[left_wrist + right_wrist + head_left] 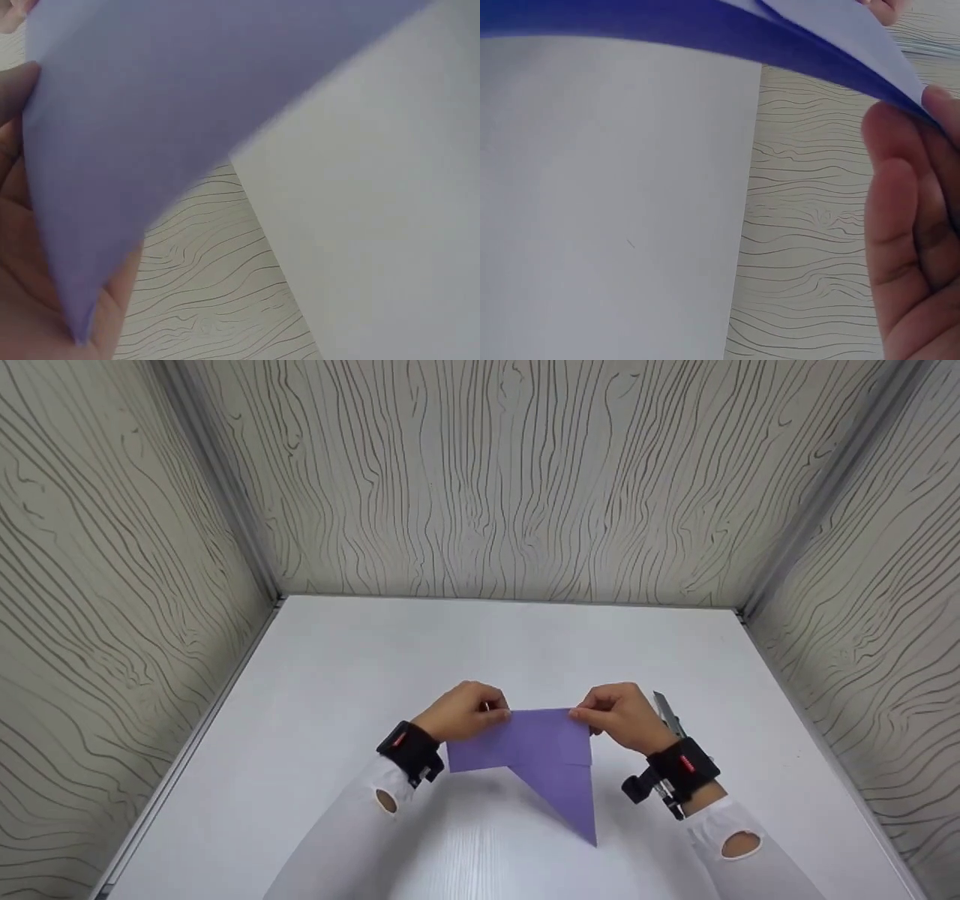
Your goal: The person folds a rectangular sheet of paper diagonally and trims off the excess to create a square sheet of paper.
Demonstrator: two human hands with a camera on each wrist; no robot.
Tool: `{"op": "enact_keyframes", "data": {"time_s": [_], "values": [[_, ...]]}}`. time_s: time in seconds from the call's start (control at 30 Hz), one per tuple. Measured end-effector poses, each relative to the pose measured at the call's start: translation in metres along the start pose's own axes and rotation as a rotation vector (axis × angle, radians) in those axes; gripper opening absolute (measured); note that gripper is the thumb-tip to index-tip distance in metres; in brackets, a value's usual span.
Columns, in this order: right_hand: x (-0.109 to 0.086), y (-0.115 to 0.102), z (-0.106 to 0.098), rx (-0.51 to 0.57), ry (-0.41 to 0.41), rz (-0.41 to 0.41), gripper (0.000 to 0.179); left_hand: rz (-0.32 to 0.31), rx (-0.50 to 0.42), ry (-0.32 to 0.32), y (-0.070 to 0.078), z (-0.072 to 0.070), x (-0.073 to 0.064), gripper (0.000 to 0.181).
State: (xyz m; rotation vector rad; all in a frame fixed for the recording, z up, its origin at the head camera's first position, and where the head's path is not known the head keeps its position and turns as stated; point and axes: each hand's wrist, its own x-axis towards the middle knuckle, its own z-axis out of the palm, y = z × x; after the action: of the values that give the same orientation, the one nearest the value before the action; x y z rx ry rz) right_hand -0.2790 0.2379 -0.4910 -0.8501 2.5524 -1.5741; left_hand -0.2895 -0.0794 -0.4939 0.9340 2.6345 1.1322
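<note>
A folded sheet of purple paper [551, 750] hangs between both hands over the white table. Its upper edge runs nearly straight from hand to hand, and one pointed corner droops toward the front. The left hand [466, 712] pinches the top edge between thumb and fingers, with part of the paper passing behind and below it. At the upper right corner, the right hand [619, 714] pinches the sheet. In the right wrist view, the paper [840, 56] shows layers parting near the thumb. The left wrist view has the paper [150, 112] lying across the palm.
A utility knife [667, 712] with its blade out lies on the table [360, 652] just beyond the right wrist, partly hidden by it. Wood-grain patterned panels [480, 480] enclose the table at the back and both sides. Each wrist wears a black camera strap [411, 750].
</note>
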Motion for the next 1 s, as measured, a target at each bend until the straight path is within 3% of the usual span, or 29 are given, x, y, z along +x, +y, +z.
{"op": "enact_keyframes", "data": {"time_s": [0.3, 0.47, 0.83, 1.0], "values": [[-0.005, 0.004, -0.003, 0.016, 0.016, 0.017, 0.015, 0.004, -0.047, -0.018, -0.006, -0.007, -0.003, 0.017], [-0.009, 0.002, -0.003, -0.051, 0.069, 0.077, 0.015, -0.027, -0.153, 0.023, -0.013, -0.006, -0.007, 0.016], [-0.015, 0.006, -0.007, -0.065, 0.100, 0.100, 0.015, -0.061, -0.248, 0.074, -0.023, -0.004, -0.013, 0.012], [-0.018, 0.008, -0.010, -0.064, 0.102, 0.126, 0.015, -0.039, -0.270, 0.116, -0.025, -0.005, -0.015, 0.013]]}}
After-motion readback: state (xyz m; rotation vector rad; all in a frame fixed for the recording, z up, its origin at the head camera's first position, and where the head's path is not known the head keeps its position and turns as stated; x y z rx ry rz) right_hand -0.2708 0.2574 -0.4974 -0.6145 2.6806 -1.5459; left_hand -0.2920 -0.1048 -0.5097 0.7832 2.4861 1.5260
